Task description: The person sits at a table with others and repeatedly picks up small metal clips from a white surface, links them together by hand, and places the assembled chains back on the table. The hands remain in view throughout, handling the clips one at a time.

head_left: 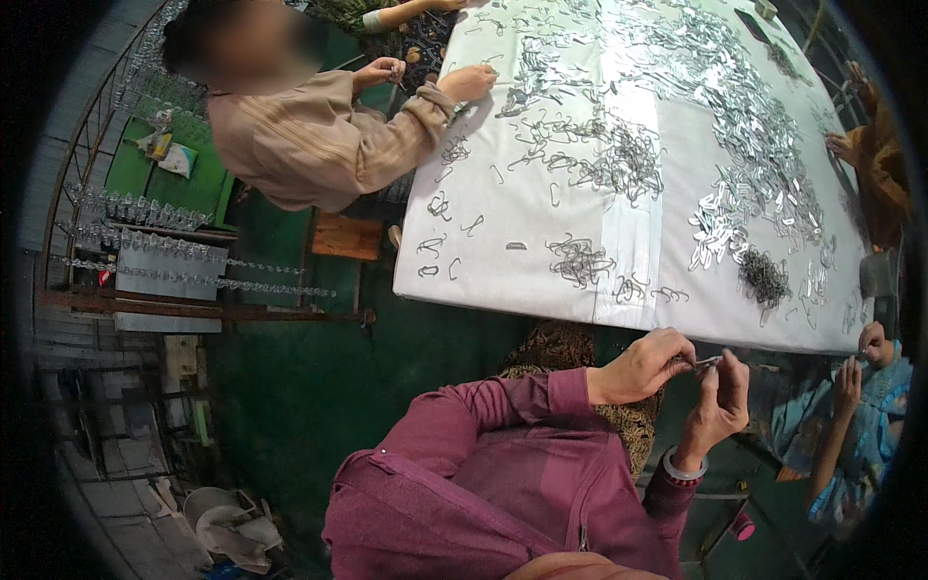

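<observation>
My left hand (643, 367) and my right hand (718, 411) meet just off the near edge of the white-covered table (503, 288). A small thin metal piece (710, 362) is pinched between the fingertips of both; its exact kind is too small to tell. Closest to them on the table lie loose bent wire hooks (633, 287), with a tangle of wire hooks (580, 263) to the left. A dark heap of wire pieces (766, 277) sits to the right. Beyond it spread many flat, shiny, elongated metal pieces (720, 217).
A person in a beige jacket (319, 145) works at the table's left side. Other people's hands (851, 382) show at the right. Far left, a metal rack (242, 314) carries strings of shiny pieces. A wooden stool (346, 237) stands beside the table.
</observation>
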A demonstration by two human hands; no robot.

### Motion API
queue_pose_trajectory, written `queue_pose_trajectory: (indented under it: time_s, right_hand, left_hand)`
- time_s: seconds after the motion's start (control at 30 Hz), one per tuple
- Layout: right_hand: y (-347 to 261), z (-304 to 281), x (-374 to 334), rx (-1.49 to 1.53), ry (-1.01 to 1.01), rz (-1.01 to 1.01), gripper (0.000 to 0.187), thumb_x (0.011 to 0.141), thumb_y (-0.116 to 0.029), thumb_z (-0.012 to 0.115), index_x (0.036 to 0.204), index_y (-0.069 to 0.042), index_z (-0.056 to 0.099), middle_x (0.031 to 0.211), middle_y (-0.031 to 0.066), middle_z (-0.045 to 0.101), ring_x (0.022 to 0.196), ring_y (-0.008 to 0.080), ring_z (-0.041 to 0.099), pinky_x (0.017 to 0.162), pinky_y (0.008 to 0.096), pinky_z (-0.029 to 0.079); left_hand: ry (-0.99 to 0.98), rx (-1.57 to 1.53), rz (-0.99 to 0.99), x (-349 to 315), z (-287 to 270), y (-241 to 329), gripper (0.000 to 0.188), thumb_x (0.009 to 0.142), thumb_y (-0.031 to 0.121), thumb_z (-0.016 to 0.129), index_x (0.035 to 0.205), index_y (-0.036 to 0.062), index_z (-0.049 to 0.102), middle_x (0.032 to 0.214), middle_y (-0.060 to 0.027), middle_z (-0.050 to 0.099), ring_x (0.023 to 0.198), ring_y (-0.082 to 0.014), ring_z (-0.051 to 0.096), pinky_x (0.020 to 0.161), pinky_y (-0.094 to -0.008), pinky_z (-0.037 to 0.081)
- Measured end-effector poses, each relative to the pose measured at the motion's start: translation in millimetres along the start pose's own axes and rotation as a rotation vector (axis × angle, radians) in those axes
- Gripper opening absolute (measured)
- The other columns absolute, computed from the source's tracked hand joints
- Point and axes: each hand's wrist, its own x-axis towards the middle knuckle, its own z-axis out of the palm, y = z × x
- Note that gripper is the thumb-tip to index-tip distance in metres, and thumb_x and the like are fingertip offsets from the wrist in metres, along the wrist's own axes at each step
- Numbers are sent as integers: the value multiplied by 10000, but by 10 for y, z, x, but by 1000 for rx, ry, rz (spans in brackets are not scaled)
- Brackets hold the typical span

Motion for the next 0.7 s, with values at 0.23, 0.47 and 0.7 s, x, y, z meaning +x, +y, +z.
queue_pose_trajectory:
  time_s: [0.23,0.47,0.7]
  right_hand:
    - [-56,40,-4,-57,-27,-31,175,838,88,529,987,51,613,932,49,556,759,95,527,681,208,442]
    - [-33,-29,-22,43,-51,-3,153,848,75,532,965,44,626,925,33,558,748,67,504,661,187,417]
    - [-87,-90,-56,76,-35,48,186,863,87,526,1022,46,614,904,33,566,705,71,524,616,201,441]
  left_hand:
    - [47,469,50,97,-779,-328,286,803,139,654,1050,17,578,997,-150,606,927,-326,586,807,-377,475]
    - [379,1244,-529,455,-1980,-1127,372,860,387,579,806,19,564,839,-202,583,804,-375,585,667,-474,466]
    - [291,1159,-422,219,-2029,-1622,234,799,222,631,839,-4,585,866,-188,611,835,-350,605,726,-469,486]
